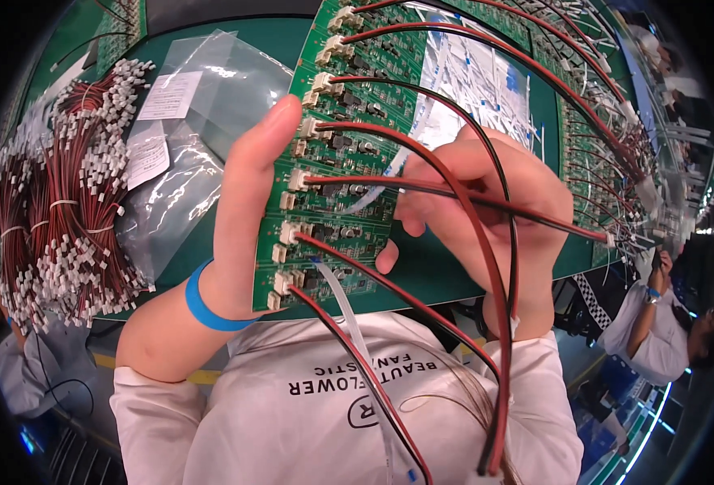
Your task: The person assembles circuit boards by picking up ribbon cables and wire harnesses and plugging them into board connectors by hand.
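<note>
A head-worn fisheye camera looks steeply down. The left hand and right hand appear close beneath it.

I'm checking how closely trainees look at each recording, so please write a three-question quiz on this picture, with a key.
1. Multiple choice: what colours are the paired wires plugged into the circuit board?
A) yellow and green
B) red and black
C) blue and orange

2. True or false: the right hand wears a glove.

3. Fill in: the ____ of the left hand lies along one edge of the circuit board.

Key:
1. B, red and black.
2. False; the right hand is bare.
3. Thumb.
</note>
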The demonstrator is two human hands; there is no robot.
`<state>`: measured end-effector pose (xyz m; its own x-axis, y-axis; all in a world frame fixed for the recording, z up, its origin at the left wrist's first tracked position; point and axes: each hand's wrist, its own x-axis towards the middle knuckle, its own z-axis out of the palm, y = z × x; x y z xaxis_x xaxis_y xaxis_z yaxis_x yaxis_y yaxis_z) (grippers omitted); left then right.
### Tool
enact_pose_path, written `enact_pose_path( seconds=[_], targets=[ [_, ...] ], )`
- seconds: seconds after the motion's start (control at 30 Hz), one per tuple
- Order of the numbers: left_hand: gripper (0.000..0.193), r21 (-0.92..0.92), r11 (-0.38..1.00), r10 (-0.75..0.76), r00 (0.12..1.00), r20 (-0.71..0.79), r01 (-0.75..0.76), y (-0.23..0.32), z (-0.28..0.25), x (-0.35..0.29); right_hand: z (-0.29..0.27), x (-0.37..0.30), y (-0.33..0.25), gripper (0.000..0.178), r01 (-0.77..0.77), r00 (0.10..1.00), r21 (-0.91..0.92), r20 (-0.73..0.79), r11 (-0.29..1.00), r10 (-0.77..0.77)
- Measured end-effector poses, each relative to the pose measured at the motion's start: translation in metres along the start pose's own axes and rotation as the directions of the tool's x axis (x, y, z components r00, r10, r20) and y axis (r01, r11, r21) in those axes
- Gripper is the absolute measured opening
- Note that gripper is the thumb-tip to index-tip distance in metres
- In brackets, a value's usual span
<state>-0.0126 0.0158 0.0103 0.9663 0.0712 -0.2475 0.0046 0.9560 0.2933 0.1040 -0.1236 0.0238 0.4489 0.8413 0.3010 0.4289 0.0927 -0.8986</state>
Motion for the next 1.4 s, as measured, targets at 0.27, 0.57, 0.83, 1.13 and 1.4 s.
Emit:
enact_pose_path(
  seconds=[0.27, 0.57, 0.83, 1.13, 1.4],
  targets=[
    [0.055, 0.169, 0.985, 0.023, 1.0, -0.004, -0.022, -0.011, -0.001, -0.006, 0.007, -0.001, 0.0, 0.017, 0.228, 0.973, -0.255, 0.08, 0.94, -0.215],
    [0.056, 0.249, 0.969, 0.023, 0.997, -0.069, -0.006, -0.015, 0.004, -0.009, 0.01, -0.005, 0.002, 0.015, 0.17, 0.985, -0.224, 0.021, 0.96, -0.169],
    [0.056, 0.334, 0.942, 0.027, 0.992, -0.126, 0.017, -0.014, 0.005, -0.006, 0.01, -0.005, 0.008, 0.013, 0.348, 0.933, -0.367, 0.049, 0.863, -0.355],
    [0.057, 0.432, 0.901, 0.044, 0.985, -0.17, 0.034, -0.014, 0.008, -0.008, 0.009, -0.007, 0.007, 0.021, 0.339, 0.939, -0.363, 0.07, 0.868, -0.338],
    [0.057, 0.521, 0.852, 0.064, 0.978, -0.201, 0.051, -0.014, 0.01, -0.002, 0.001, -0.018, 0.001, 0.032, 0.088, 0.986, -0.165, 0.153, 0.982, -0.062]
  ],
)
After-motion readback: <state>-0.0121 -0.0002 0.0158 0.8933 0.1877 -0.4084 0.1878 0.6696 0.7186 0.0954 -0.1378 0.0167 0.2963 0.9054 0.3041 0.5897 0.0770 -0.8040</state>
